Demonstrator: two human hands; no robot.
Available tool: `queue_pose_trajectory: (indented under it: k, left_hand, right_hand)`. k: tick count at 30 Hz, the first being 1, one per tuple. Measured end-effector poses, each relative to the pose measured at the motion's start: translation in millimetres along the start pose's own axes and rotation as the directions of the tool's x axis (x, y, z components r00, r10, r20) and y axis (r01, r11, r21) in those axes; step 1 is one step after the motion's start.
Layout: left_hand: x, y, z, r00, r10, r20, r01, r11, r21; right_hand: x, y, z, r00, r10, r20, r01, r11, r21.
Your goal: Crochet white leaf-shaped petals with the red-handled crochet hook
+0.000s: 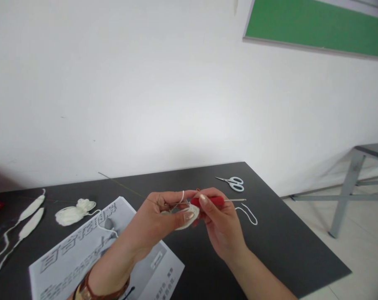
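Observation:
My left hand [157, 218] pinches a small white crocheted piece [189, 221] between thumb and fingers, with white yarn looped over the index finger. My right hand [218, 223] grips a crochet hook by its red handle [212, 201]; the metal shaft [235, 200] sticks out to the right. Both hands meet above the black table [286, 237]. A yarn tail [250, 214] hangs down to the right of the hands. A brown strap sits on my left wrist.
A printed instruction sheet [82, 250] lies under my left forearm. A small bundle of white yarn [73, 213] and two white crocheted petals [29, 216] lie at left. White-handled scissors [234, 182] rest at the far right. A grey bench frame [348, 183] stands beyond.

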State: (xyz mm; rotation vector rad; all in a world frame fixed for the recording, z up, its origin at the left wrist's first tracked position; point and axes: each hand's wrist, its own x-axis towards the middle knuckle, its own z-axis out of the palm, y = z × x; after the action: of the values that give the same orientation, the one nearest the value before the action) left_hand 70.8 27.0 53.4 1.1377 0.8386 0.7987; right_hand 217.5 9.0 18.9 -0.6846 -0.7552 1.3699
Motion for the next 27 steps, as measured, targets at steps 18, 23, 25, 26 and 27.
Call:
queue_pose_trajectory:
  k: [18,23,25,26,27]
  left_hand:
    - [-8,2,4.3,0.999,-0.04,-0.031,0.039,0.998,-0.043]
    - [-12,5,4.8,0.999,-0.026,-0.032,0.027,0.999,0.023]
    - [-14,6,5.7,0.999,-0.005,-0.04,0.008,0.998,0.065]
    - [-14,6,6.2,0.999,0.004,-0.042,-0.001,0.997,0.081]
    - [-14,6,6.7,0.999,0.01,-0.04,-0.007,0.996,0.091]
  right_hand:
    - [3,-10,-5,0.986,0.152,0.065,-0.152,0.988,-0.01]
    - [-1,-11,-3,0.982,0.149,0.115,-0.162,0.98,0.112]
    - [-2,-13,-1,0.983,0.137,0.119,-0.152,0.981,0.122]
    - [-3,-14,-1,0.982,0.14,0.126,-0.155,0.98,0.126]
    - [-4,-15,-1,0.98,0.145,0.138,-0.163,0.978,0.131]
